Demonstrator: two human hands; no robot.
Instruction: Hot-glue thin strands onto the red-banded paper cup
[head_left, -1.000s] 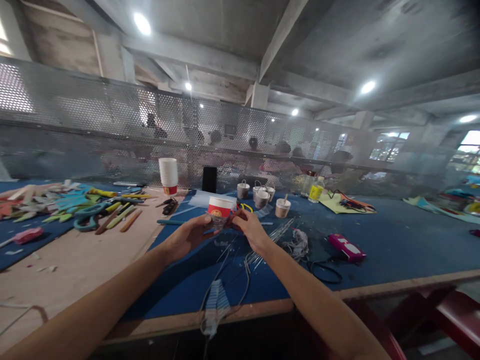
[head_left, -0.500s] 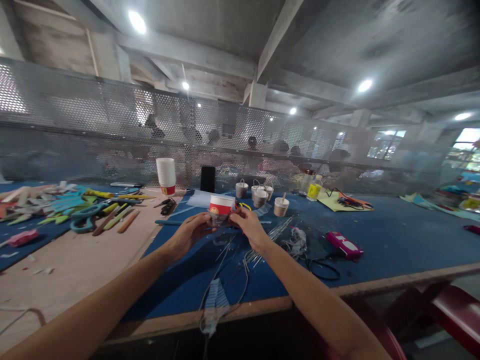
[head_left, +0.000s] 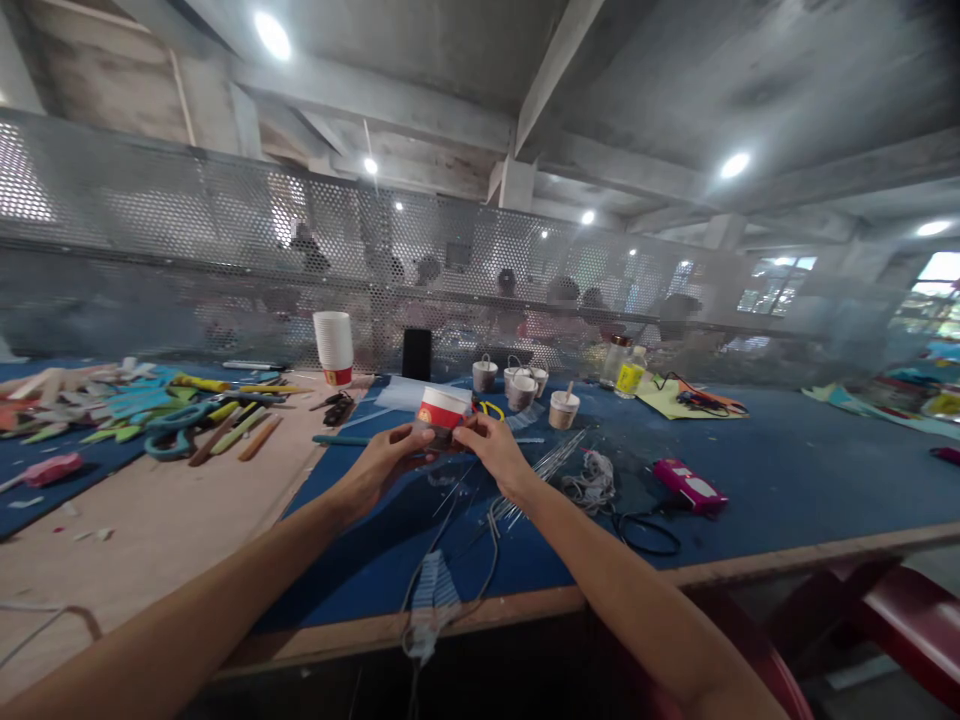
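Note:
Between my two hands a paper cup, white at the rim and red below with a dark lower part, is held up over the blue mat. My left hand grips its lower left side with the thumb in front. On the right side, my right hand pinches the lower part of the cup. Yellow-handled pliers or scissors lie just behind my right hand. Thin metal wires and a bundle of grey cord lie to the right of it.
A stack of paper cups stands at the back left, beside a black phone. Several small grey cups with wire handles stand behind. Large scissors lie left; a magenta device lies right. A perforated metal screen borders the table.
The cup has tilted slightly in my hands, and my left thumb has slid a little to the right across its front. Everything on the table stays in place.

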